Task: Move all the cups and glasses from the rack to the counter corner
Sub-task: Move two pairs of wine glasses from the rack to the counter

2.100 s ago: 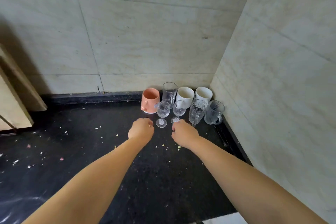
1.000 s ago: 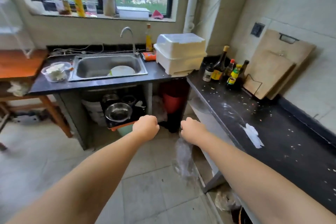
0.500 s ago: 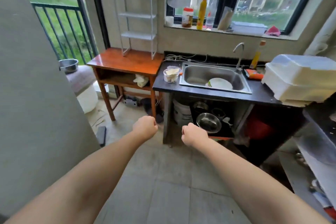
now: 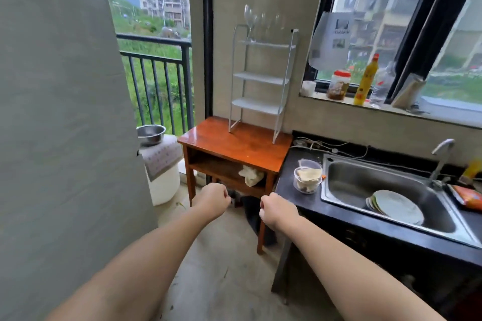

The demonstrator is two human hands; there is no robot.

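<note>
A white metal rack (image 4: 260,78) with several shelves stands on a reddish wooden table (image 4: 234,146) against the far wall. On its top shelf stand several clear stemmed wine glasses (image 4: 250,21); the lower shelves hold nothing. My left hand (image 4: 212,199) and my right hand (image 4: 277,210) are stretched out in front of me, below the table's front edge and well short of the rack. Both are curled into loose fists with nothing in them. The counter corner with the cups is out of view.
A black counter (image 4: 287,185) with a steel sink (image 4: 386,190) holding plates runs to the right; a plastic container (image 4: 307,176) sits by the sink. A grey wall (image 4: 65,138) fills the left. A white bucket with a steel bowl (image 4: 150,134) stands by the balcony railing.
The view has swung left from the counter corner with the cups, past the sink, to the rack on the wooden table. Both hands stay fisted and held out in front.
</note>
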